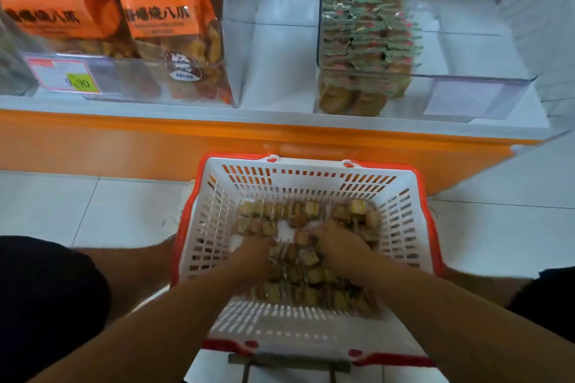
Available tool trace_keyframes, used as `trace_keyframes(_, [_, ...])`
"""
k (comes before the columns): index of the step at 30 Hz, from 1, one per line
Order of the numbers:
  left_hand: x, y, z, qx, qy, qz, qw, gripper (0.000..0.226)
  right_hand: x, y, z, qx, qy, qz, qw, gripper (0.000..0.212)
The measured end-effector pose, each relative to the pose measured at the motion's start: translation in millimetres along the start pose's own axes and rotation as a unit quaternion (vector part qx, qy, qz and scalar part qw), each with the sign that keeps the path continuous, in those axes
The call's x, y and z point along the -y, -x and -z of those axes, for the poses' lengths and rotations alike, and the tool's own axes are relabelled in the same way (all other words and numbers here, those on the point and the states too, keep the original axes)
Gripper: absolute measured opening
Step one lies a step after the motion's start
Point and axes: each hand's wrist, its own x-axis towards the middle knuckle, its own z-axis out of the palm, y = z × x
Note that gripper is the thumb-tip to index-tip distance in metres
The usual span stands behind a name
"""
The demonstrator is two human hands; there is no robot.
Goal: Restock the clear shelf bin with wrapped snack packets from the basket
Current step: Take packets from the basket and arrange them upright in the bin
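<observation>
A white basket with a red rim (401, 227) stands on the floor between my knees, holding several small wrapped snack packets (306, 277). Both my hands are down inside it among the packets. My left hand (253, 253) has its fingers curled into the pile on the left side. My right hand (337, 247) reaches in from the right, fingers bent over packets. How many packets each hand holds is hidden. Up on the shelf, a clear bin (473, 96) at the right holds a stack of the same packets (364, 37) along its left wall.
A clear compartment (273, 40) with nothing in it sits left of the bin. Orange snack bags (168, 25) fill the left bin, with a price tag (67, 74) in front. The orange shelf edge (217, 140) runs across. White floor tiles surround the basket; its grey handle (289, 362) lies toward me.
</observation>
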Motion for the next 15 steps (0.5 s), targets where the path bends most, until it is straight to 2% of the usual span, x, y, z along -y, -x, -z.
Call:
trace_keyframes(2, [1,-13,-14,-0.010,-0.017,0.012,1.000,0.067,4,-18,-19,-0.004,-0.029,-0.003,1.000,0.076])
trace_keyframes(6, [7,-33,-39,-0.054,0.011,0.022,0.998,0.048,13,-47,-43,0.007,-0.019,-0.012,1.000,0.091])
trace_keyframes(8, [12,-41,-49,-0.042,0.023,0.026,0.999,0.046,14,-55,-49,0.020,0.009,-0.016,1.000,0.088])
trace_keyframes(11, [15,-48,-56,-0.028,0.099,0.043,0.994,0.040,12,-60,-47,0.065,0.040,0.029,0.997,0.077])
trace_keyframes(14, [11,-56,-59,-0.056,0.134,0.104,0.984,0.066,10,-64,-43,0.078,0.037,0.018,0.996,0.089])
trace_keyframes(15, [10,-60,-61,-0.076,0.143,0.138,0.977,0.066,11,-64,-42,0.079,0.041,0.012,0.996,0.094])
